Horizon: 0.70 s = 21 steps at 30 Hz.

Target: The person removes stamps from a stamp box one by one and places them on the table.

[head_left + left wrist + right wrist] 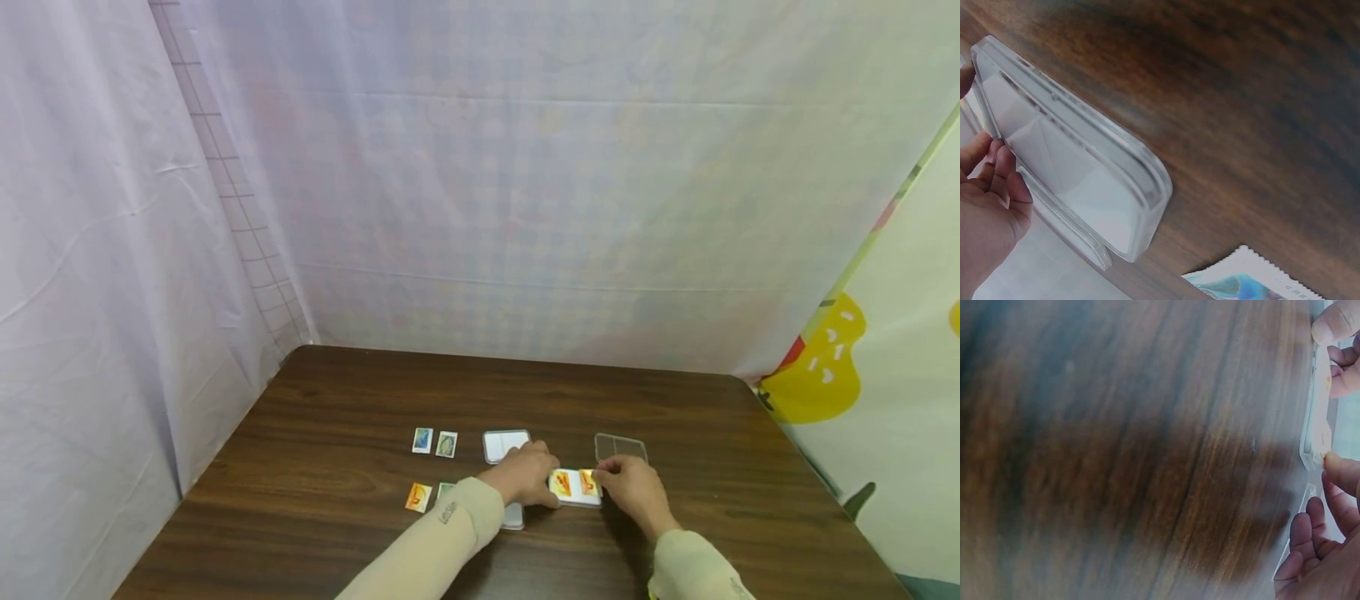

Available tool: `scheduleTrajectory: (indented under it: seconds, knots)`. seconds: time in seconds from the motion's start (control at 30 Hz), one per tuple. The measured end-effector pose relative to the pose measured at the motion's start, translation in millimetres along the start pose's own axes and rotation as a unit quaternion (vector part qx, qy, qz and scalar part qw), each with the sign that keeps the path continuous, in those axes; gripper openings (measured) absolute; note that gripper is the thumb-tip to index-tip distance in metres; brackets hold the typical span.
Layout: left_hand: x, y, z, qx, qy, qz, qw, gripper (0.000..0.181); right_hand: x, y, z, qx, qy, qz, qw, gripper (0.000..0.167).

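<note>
A small clear plastic case with a white inside lies on the table between both hands. Two orange-and-yellow stamps lie on it: a left stamp and a right stamp. My left hand holds the case at its left end, thumb at the near corner and fingers at the far one. With thumb and forefinger, my right hand pinches the right stamp at the case's right end; its other fingers are curled in the right wrist view. Behind the right hand lies a transparent lid.
Another white-lined case lies beyond my left hand, and a further case is partly under it. To the left lie a blue stamp, a green stamp, an orange stamp and one partly hidden by the sleeve.
</note>
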State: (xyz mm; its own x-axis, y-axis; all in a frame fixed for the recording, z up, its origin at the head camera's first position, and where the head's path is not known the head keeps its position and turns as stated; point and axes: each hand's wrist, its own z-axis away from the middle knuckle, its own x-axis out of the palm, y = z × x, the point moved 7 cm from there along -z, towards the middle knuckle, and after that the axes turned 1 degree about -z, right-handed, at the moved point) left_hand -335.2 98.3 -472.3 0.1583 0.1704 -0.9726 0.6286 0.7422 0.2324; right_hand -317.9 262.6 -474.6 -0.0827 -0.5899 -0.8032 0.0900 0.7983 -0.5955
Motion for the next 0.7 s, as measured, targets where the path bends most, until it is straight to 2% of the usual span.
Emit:
scheduleTrajectory:
  seconds: [0.37,0.7]
  knots:
    - [3.0,-1.6,-2.6,-0.001,0.005,-0.003,1.0000,0.038,-0.1,0.7,-2.7,0.006,-0.005,-0.056,0.9984,0.014]
    - [4.6,-2.1,-4.4,-0.002,0.003,-0.008,1.0000,0.041,-2.8,2.8,-3.8,0.017,-0.014,-0.074,0.9970,0.017]
